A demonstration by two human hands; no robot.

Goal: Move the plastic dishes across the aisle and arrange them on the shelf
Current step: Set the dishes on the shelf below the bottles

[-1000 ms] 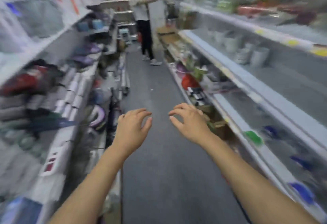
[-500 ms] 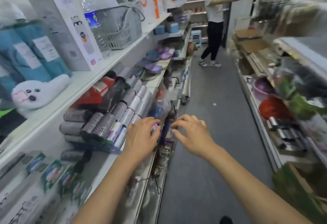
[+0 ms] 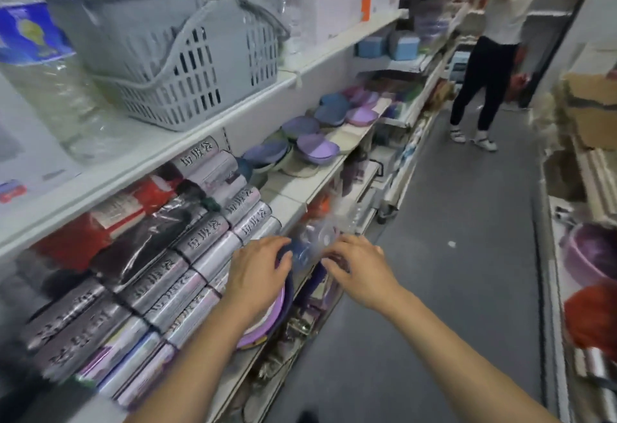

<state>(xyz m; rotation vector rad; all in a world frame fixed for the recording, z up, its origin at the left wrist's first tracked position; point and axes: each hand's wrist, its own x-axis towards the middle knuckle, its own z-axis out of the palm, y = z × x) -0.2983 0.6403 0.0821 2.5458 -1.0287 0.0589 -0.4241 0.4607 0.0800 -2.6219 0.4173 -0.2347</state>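
My left hand (image 3: 258,267) is laid over the rim of a stack of round plastic dishes (image 3: 267,319), lilac on the inside with a dark purple edge, which stands at the front lip of the lower white shelf (image 3: 293,209) on my left. The fingers are bent down over the top of the stack, but motion blur keeps me from saying whether they actually clasp the rim or only rest on it. My right hand (image 3: 359,269) is just beside it, fingers loosely curled toward a crinkled clear plastic wrapper (image 3: 320,234) with something blue inside; I cannot tell if it has hold of that wrapper. The two hands are close together, a narrow gap between them. To the left of the dishes lie rows of silver-grey rolled bags with black lettering (image 3: 187,255), packed tight against one another. Further along the same shelf sit more shallow plastic dishes in lilac and slate blue (image 3: 317,148), overlapping in a loose line. On the shelf above stands a grey slotted plastic basket with a handle (image 3: 180,65), next to a large clear plastic bottle with a blue label (image 3: 43,88). Down the grey-floored aisle a person in a white top and dark trousers (image 3: 490,52) reaches toward the far shelving.
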